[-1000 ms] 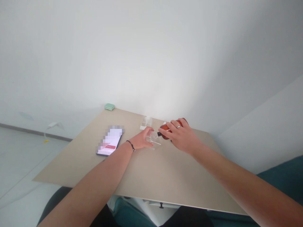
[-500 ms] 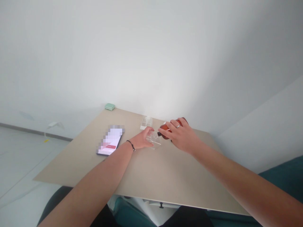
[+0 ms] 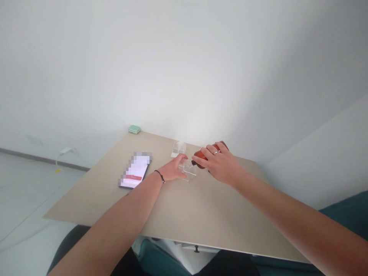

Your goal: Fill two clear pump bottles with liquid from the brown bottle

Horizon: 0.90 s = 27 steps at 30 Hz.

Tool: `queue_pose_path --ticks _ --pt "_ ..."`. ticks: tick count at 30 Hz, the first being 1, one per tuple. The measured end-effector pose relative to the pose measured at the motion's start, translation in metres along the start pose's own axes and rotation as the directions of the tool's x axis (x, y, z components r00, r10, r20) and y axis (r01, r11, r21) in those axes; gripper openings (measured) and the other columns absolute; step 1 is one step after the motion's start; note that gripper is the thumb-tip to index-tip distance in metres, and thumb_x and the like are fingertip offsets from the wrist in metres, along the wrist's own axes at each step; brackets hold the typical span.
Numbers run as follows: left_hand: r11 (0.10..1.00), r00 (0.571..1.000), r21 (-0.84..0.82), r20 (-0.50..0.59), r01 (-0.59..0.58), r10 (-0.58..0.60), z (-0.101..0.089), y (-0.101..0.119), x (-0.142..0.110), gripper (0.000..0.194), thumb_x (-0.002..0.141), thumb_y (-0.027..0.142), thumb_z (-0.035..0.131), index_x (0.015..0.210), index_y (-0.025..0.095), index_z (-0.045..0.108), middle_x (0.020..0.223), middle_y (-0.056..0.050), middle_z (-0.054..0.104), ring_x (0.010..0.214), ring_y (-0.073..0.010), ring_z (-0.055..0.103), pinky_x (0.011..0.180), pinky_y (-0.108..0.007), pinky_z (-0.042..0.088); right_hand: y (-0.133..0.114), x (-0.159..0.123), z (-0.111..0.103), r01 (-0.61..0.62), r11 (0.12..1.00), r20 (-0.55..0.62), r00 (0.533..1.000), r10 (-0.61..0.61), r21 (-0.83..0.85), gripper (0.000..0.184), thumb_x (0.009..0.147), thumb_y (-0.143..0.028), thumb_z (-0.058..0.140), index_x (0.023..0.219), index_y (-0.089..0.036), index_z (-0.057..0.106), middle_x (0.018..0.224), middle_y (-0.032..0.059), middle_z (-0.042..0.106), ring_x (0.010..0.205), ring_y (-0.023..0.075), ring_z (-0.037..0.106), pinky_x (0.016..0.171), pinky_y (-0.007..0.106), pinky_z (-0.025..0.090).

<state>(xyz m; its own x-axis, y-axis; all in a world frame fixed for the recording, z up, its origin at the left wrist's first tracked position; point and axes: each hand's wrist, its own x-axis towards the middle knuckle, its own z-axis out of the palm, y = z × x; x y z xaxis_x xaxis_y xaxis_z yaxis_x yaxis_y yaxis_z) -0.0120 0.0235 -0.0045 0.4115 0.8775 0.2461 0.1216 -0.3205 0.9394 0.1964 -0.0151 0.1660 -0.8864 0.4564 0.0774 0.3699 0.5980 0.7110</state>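
Observation:
My right hand (image 3: 222,165) is wrapped round a brown bottle (image 3: 201,156) that is tipped on its side, its dark neck pointing left. The neck meets a small clear cup (image 3: 188,169), which my left hand (image 3: 172,170) grips from the left on the beige table (image 3: 184,207). A ring shows on my right hand and a dark band on my left wrist. What is inside the cup cannot be made out.
A second clear cup (image 3: 178,148) stands just behind the hands. A lit phone (image 3: 134,170) lies to the left of my left hand. A small green case (image 3: 134,129) sits at the table's far corner. White walls close off the back and right.
Both hands, the bottle and the cup stay as they were; only the view shifts slightly.

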Motion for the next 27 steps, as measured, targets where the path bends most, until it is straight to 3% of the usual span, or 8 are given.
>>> queue_pose_path --ticks 7,14,27 --pt "0.999 1.000 0.042 0.017 0.003 -0.004 -0.001 0.004 -0.001 0.075 0.066 0.026 0.082 0.128 0.024 0.042 0.125 -0.011 0.056 0.116 -0.0285 0.058 0.100 -0.050 0.046 0.001 0.004 -0.005 0.043 0.999 -0.006 0.999 -0.043 -0.020 0.039 0.091 -0.014 0.049 0.127 -0.025 0.058 0.105 0.0104 0.064 0.096 0.0265 0.048 0.091 0.046 0.023" --pt "0.999 1.000 0.043 -0.001 0.027 -0.027 -0.001 0.009 -0.002 0.071 0.064 0.022 0.080 0.126 0.023 0.044 0.121 -0.010 0.056 0.118 -0.0302 0.056 0.098 -0.049 0.047 0.001 0.010 -0.009 0.063 0.998 0.019 0.998 -0.063 -0.018 0.038 0.090 -0.015 0.052 0.125 -0.026 0.058 0.107 0.0094 0.065 0.099 0.0263 0.049 0.094 0.046 0.023" --pt "1.000 1.000 -0.003 0.015 -0.021 0.021 0.000 -0.004 0.003 0.071 0.063 0.018 0.079 0.124 0.024 0.042 0.121 -0.008 0.057 0.113 -0.0287 0.061 0.100 -0.049 0.045 0.003 0.018 -0.012 0.129 0.991 0.005 0.992 -0.129 -0.018 0.035 0.090 -0.010 0.052 0.121 -0.022 0.061 0.110 0.0111 0.067 0.100 0.0274 0.053 0.093 0.047 0.025"
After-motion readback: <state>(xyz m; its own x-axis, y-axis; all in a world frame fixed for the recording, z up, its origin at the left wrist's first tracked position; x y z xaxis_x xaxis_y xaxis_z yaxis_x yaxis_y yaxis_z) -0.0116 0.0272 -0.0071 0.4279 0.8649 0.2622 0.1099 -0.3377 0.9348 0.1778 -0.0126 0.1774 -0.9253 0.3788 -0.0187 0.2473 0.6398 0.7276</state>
